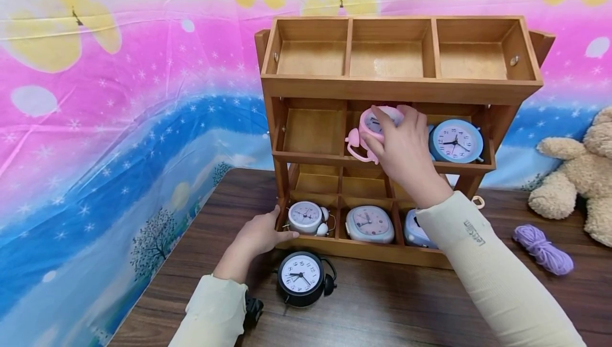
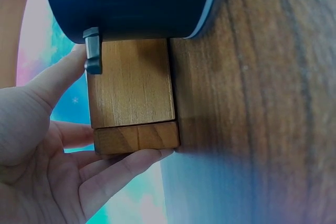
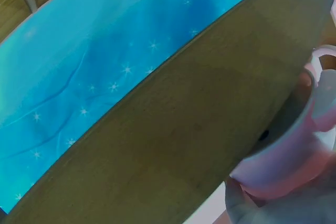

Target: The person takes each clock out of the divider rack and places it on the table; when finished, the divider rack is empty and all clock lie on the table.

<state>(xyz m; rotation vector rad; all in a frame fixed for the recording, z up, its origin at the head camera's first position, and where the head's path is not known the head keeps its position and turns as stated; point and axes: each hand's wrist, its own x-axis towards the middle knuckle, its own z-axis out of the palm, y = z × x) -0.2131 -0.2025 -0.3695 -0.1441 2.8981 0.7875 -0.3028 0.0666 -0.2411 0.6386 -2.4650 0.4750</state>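
Wooden board (image 3: 163,114): brown and broad, slanting from lower left to upper right.
Blue cloth (image 3: 115,61): above the board's upper edge, scattered with white stars, lightly creased.
Pink clock (image 3: 283,166): at the right, just beside the board's lower edge, partly out of view.
Handle (image 3: 326,51): pink, curved, near the right edge.
Right hand (image 3: 294,208): blurred, lower right corner, gripping the clock.
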